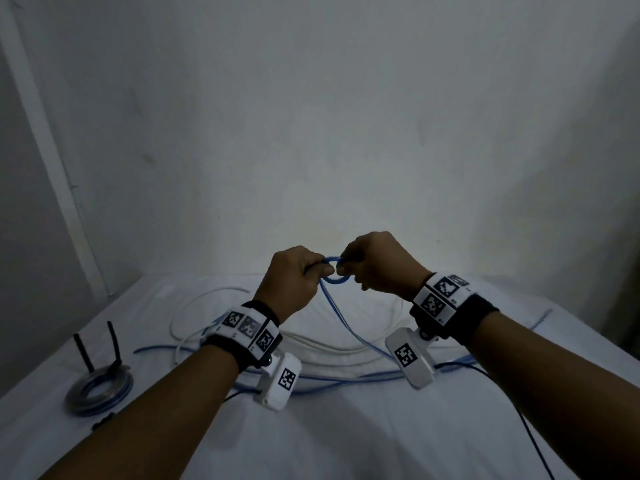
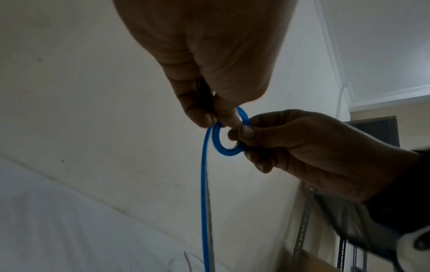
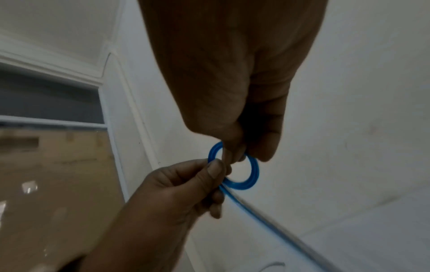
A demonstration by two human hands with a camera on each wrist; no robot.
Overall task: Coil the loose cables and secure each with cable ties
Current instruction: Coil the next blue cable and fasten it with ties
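Note:
A blue cable [image 1: 335, 279] is wound into a small tight coil held up above the table between both hands. My left hand [image 1: 300, 276] pinches the coil's left side with thumb and fingers [image 2: 223, 117]. My right hand [image 1: 372, 263] pinches its right side. The coil [image 2: 223, 145] shows as a ring in both wrist views [image 3: 242, 181]. From it the loose blue cable [image 2: 204, 184] hangs down to the table, where it trails in long loops [image 1: 346, 377]. A white cable [image 1: 311, 344] lies loose under it.
A finished blue and grey cable coil [image 1: 98, 389] with a black tie's two tails [image 1: 83, 351] sticking up sits at the front left of the white table [image 1: 346, 438]. A thin black cord [image 1: 526, 424] runs off at the right. A white wall stands close behind.

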